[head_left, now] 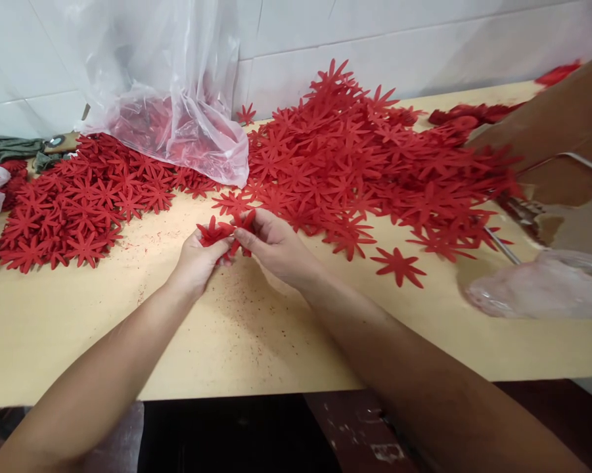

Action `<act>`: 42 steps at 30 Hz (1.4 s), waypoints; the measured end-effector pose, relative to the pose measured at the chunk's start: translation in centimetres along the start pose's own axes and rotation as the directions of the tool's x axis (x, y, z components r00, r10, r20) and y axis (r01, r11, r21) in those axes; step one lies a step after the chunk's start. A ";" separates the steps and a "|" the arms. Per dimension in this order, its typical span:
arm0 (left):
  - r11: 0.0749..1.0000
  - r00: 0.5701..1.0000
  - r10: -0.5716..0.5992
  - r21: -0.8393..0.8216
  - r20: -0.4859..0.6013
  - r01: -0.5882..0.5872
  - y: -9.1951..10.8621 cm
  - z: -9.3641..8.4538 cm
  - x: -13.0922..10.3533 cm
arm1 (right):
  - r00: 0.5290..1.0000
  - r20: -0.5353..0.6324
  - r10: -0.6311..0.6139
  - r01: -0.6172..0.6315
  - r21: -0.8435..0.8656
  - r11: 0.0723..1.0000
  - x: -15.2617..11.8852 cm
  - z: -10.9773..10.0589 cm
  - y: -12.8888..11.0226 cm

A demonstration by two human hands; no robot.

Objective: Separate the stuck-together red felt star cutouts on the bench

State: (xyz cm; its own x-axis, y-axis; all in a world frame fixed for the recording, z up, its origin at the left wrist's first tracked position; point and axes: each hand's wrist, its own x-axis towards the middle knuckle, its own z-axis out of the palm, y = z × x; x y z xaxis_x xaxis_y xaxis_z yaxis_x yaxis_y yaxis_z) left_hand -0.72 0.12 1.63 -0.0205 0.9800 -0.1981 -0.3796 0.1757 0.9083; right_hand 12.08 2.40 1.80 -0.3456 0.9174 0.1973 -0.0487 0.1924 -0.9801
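Observation:
Close together over the middle of the table, my left hand (198,258) and my right hand (272,246) both grip a red flower-shaped cutout (215,231) with long narrow petals. Its petals stick out between thumbs and fingers; whether it is one piece or two I cannot tell. Just beyond my hands lies a large heap of the same red cutouts (320,157). Farther left spreads a second, lower pile (86,197). One loose cutout (399,266) lies flat to the right of my right hand.
A clear plastic bag (197,118) with red pieces in it rests on the left pile against the tiled wall (399,39). At right stand a brown cardboard piece (552,125) and a crumpled plastic bag (542,286). Reddish crumbs dot the tabletop (325,361).

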 end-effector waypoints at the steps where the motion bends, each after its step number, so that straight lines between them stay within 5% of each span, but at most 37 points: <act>1: 1.000 1.000 0.008 -0.014 -0.002 -0.008 0.0 0.0 0.0 | 0.999 0.032 -0.001 0.001 0.001 1.000 0.0 -0.1 -0.1; 4: 0.999 1.000 0.024 -0.032 0.012 -0.023 -0.1 -0.1 0.0 | 0.997 0.074 0.017 -0.018 0.025 1.000 0.1 -0.5 -0.4; 11: 0.998 0.998 0.052 -0.026 0.026 -0.051 0.1 0.0 -0.2 | 0.998 -0.041 0.052 -0.051 0.039 0.998 0.2 -0.9 -0.6; 22: 0.996 0.999 0.026 -0.084 0.041 -0.022 0.3 0.0 -0.3 | 0.977 0.188 0.101 -0.114 0.059 0.992 -0.1 -0.8 -0.3; 27: 0.990 0.997 -0.020 -0.139 -0.074 0.009 0.5 0.1 0.0 | 0.959 0.267 0.097 -0.098 -0.011 0.995 0.2 -2.0 -0.5; 37: 0.991 0.991 -0.028 -0.132 -0.129 0.010 0.8 0.1 -0.2 | 0.988 -0.102 0.115 -0.112 0.038 0.993 0.8 -3.4 0.2; 42: 0.999 1.000 0.001 -0.040 -0.018 -0.002 0.8 -0.1 -0.2 | 0.982 -0.164 0.099 -0.108 -0.044 0.993 0.7 -3.1 0.1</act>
State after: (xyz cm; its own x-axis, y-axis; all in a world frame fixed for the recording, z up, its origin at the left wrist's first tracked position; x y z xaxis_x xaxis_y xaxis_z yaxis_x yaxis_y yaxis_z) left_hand -1.12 0.09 2.33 -0.0375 0.9784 -0.2035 -0.4163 0.1698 0.8932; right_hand 14.69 4.17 1.95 -0.1908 0.9765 0.0998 0.0303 0.1075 -0.9937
